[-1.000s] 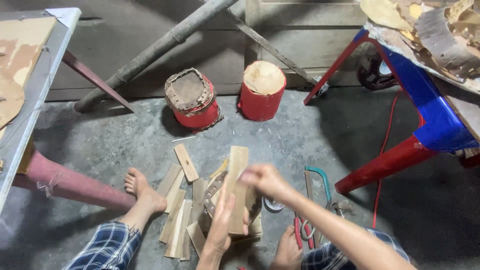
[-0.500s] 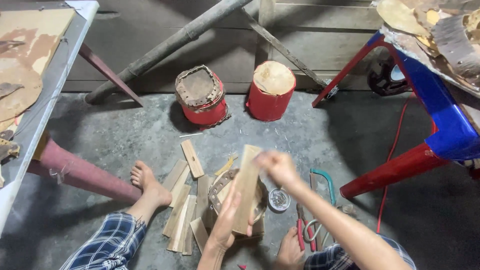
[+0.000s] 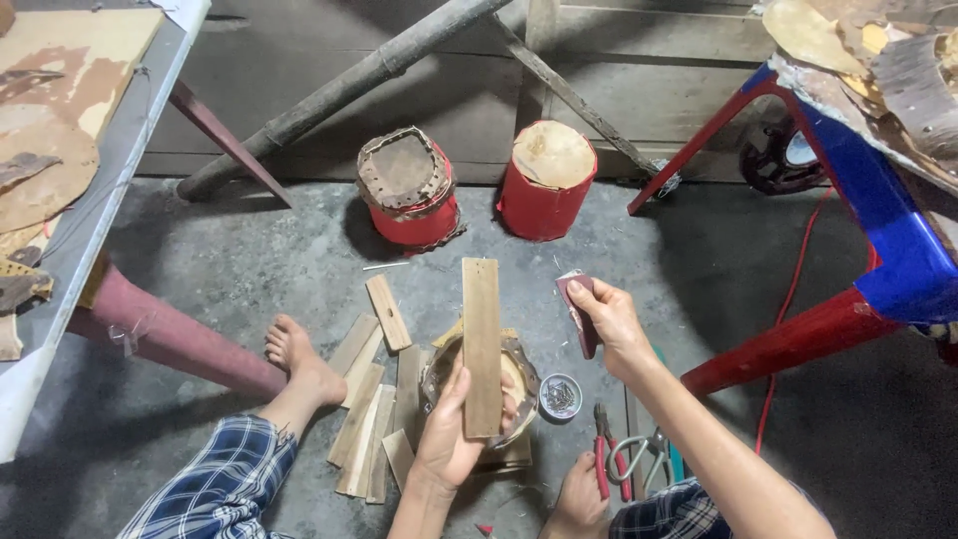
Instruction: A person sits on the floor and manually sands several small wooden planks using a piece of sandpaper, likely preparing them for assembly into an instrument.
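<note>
Left hand [image 3: 449,439] grips 1 wooden slat [image 3: 481,344] upright for inspection, while right hand [image 3: 607,314], at 3 o'clock, pinches a sandpaper piece [image 3: 579,311].

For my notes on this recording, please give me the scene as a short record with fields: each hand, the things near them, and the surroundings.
left hand: left hand holds a flat wooden strip upright
right hand: right hand grips a small dark reddish block, apart from the strip
under the strip: round stump on the floor
beside the stump: loose wooden strips, small round tin, pliers with red handles, scissors
farther back: two red cylinders
floor: grey concrete floor
own foot: bare foot by the loose strips
</note>
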